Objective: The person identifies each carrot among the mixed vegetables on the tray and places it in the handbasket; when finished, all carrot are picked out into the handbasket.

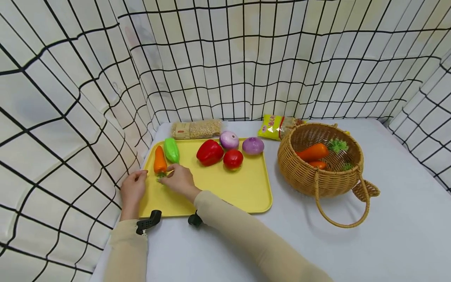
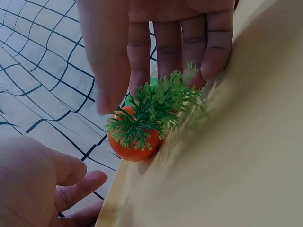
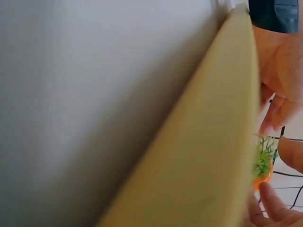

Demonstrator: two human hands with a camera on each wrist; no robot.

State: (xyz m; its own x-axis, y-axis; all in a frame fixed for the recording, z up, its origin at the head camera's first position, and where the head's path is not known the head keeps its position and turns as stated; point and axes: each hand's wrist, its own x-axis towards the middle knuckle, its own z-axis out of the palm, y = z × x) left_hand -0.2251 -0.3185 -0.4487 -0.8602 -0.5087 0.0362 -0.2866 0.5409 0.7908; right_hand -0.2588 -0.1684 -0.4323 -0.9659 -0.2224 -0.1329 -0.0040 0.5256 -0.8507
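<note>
An orange carrot [image 1: 160,159] with a leafy green top lies along the left side of the yellow tray [image 1: 225,196]. Over its leaves [image 2: 151,111] reaches my right hand [image 1: 179,180], thumb apart from straight fingers, with no clear pinch visible. My left hand [image 1: 133,190] is at the tray's left rim, beside the carrot, its fingers loosely bent around nothing. Close by the carrot lies a bright green vegetable [image 1: 171,150]. In the right wrist view the carrot's leaves [image 3: 263,156] show between the two hands, partly covered.
A red pepper [image 1: 210,152], a tomato [image 1: 233,159] and two purple onions [image 1: 253,145] lie on the tray. Behind it are a grain bag [image 1: 196,129] and a yellow packet [image 1: 271,127]. To the right stands a wicker basket [image 1: 299,178] holding carrots. Black netting surrounds the table.
</note>
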